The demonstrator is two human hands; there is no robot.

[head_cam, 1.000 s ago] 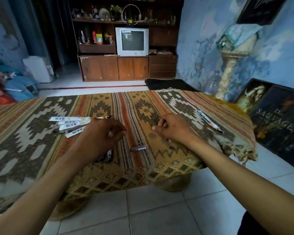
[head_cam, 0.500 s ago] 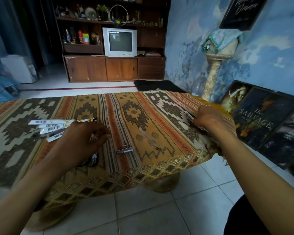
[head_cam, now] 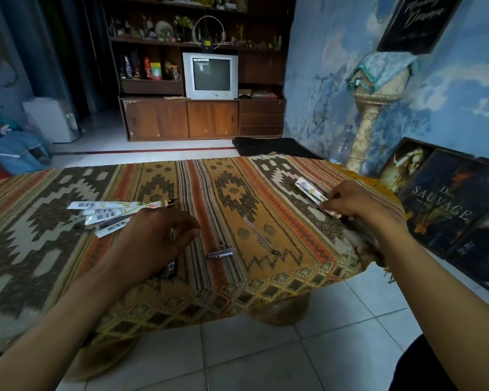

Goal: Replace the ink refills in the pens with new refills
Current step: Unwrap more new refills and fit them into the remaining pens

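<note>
One refill packet (head_cam: 312, 193) under right hand (head_cam: 353, 203) fingertip grip

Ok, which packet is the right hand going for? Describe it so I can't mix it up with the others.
On the patterned woven tablecloth, look to the far right corner, by the framed posters against the wall. The right hand pinches the near end of a long white refill packet lying alone there. The other white barcoded packets lie fanned in a pile on the left, beyond the left hand.
</note>
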